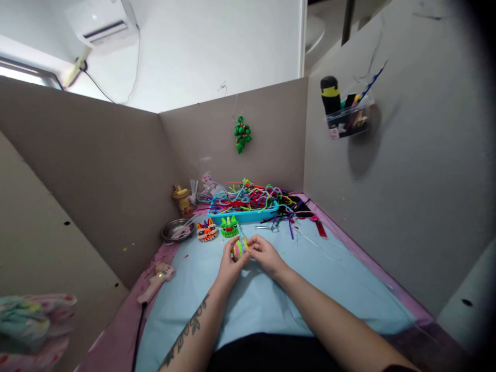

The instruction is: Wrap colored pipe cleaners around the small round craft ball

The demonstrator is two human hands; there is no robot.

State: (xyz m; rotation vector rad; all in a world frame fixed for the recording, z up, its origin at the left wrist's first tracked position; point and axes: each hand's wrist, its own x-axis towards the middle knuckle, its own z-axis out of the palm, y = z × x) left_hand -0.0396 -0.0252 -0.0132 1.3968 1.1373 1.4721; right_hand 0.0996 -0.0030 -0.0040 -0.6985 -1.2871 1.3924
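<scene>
Over the blue cloth, my left hand (231, 262) is closed round a small multicoloured piece (237, 250) in pink, green and yellow. Light blue strands (242, 235) stand up from its top. My right hand (265, 253) meets its right side, thumb and fingertips pinched together at the yellow edge. Just behind the hands sits a green figure (230, 226) with pointed ears, and to its left an orange and white one (207, 230).
A blue tray (243, 215) heaped with colourful fuzzy strands stands at the back. Scissors (266, 228) lie before it. A metal bowl (177, 230), a jar (183, 201) and a pink glue gun (156, 283) are on the left. Grey partitions (236, 129) enclose the table.
</scene>
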